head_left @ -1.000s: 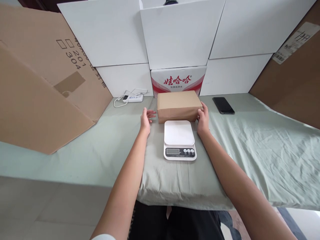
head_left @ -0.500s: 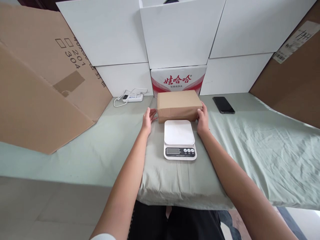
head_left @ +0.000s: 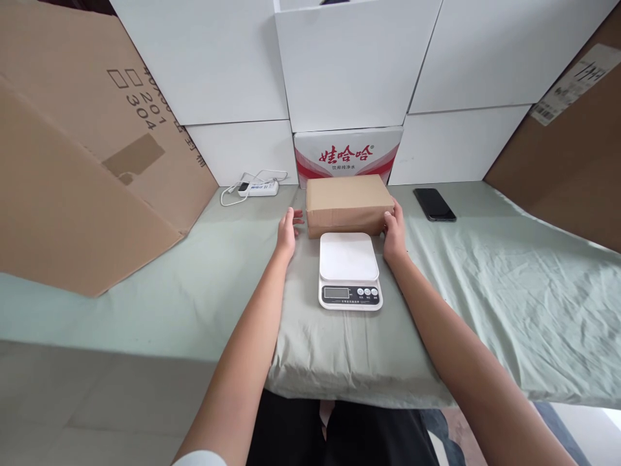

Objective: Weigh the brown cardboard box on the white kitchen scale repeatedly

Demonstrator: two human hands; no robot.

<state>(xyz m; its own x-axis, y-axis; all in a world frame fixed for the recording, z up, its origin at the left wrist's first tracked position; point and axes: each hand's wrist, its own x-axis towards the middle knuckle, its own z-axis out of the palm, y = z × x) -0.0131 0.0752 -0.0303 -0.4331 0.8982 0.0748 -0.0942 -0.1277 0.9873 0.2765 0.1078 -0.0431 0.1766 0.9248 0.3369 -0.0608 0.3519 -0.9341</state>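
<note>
Your brown parcel [head_left: 348,204] lies near the bench's [head_left: 485,291] far edge, long axis left to right, the white scale [head_left: 349,270] just in front. Your right hand [head_left: 395,232] touches its right end, fingers loosely curled, gripping nothing; your left hand [head_left: 287,232] hovers open just beside its left end

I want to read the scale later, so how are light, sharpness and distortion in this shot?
Head view: soft, even light, only faint shadows under the parcel and scale; no glare; centre sharp, though the scale's display is too small to read; wide-angle bending at the edges; both hands, left hand and right hand, unblurred.
</note>
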